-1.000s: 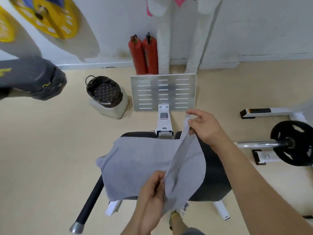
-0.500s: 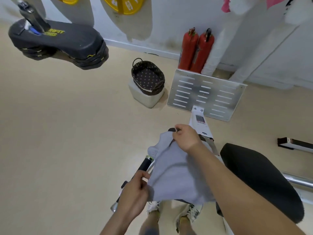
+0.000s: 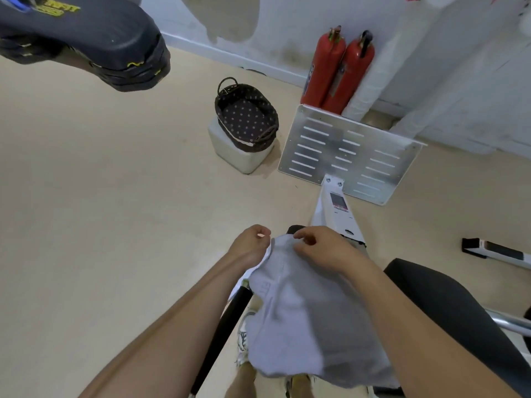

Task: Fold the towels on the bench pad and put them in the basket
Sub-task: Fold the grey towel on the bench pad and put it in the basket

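A grey towel (image 3: 301,320) hangs folded in front of me, lifted off the black bench pad (image 3: 448,305) at the right. My left hand (image 3: 253,245) pinches its top left corner. My right hand (image 3: 319,245) pinches the top edge just beside it, so both hands meet at the towel's upper end. The dark wicker basket (image 3: 247,119) with a dotted lining stands on a white box on the floor, ahead and a little left of my hands, and nothing shows inside it.
A slotted metal plate (image 3: 350,150) on a white frame stands ahead right. Two red fire extinguishers (image 3: 336,70) lean at the wall. A black padded machine part (image 3: 86,38) hangs at upper left. A black bar (image 3: 221,337) runs under my left arm. Bare beige floor lies left.
My left hand has risen to meet the right at the towel's top, bringing the corners together. The towel has left the pad and the view has turned toward the basket.
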Available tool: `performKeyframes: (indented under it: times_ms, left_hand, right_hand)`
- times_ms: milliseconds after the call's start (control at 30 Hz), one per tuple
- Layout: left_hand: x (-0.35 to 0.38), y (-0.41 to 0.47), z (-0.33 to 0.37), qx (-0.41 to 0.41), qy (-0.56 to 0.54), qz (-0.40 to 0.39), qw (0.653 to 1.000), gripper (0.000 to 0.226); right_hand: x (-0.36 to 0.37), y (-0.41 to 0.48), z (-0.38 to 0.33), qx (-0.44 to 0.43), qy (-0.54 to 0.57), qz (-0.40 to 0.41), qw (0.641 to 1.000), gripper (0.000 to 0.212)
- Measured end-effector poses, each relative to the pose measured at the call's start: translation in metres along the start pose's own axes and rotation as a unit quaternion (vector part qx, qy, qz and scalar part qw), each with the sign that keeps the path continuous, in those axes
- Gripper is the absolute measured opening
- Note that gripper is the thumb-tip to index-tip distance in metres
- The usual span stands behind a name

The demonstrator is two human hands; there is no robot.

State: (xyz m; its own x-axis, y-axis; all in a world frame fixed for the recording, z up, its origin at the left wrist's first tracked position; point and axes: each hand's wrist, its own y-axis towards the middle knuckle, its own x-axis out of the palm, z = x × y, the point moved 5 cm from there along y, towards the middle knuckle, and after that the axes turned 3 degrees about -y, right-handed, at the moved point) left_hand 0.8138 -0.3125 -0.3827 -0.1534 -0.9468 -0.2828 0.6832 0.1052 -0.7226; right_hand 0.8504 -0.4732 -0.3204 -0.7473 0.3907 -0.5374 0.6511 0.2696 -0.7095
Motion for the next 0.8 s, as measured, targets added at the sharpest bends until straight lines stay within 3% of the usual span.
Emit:
performKeyframes:
  times_ms: [67, 200, 300, 500, 800]
  left_hand:
    - [0.009, 0.014, -0.001, -0.034, -0.017, -0.033, 0.999, 0.027]
    - [0.011, 0.015, 0.002, -0.075, -0.148, 0.001, 0.986, 0.026]
    - [0.003, 0.000, 0.018, -0.047, -0.207, 0.046, 0.976, 0.017]
    - [-0.003, -0.056, 0.064, -0.002, -0.329, -0.001, 0.944, 0.012]
    - [0.001, -0.088, 0.076, 0.020, -0.354, -0.013, 0.935, 0.012]
  right_hand:
    - [-0.001, 0.005, -0.003, -0.010, 0.020, 0.015, 1.000, 0.012]
    - [-0.006, 0.007, -0.009, -0.014, 0.051, 0.041, 0.998, 0.016]
    - [-0.013, 0.001, -0.012, -0.024, 0.092, 0.063, 0.993, 0.009]
    - [-0.026, -0.020, -0.014, -0.046, 0.195, 0.135, 0.970, 0.007]
    - [-0.024, -0.037, -0.009, -0.056, 0.223, 0.209, 0.950, 0.010]
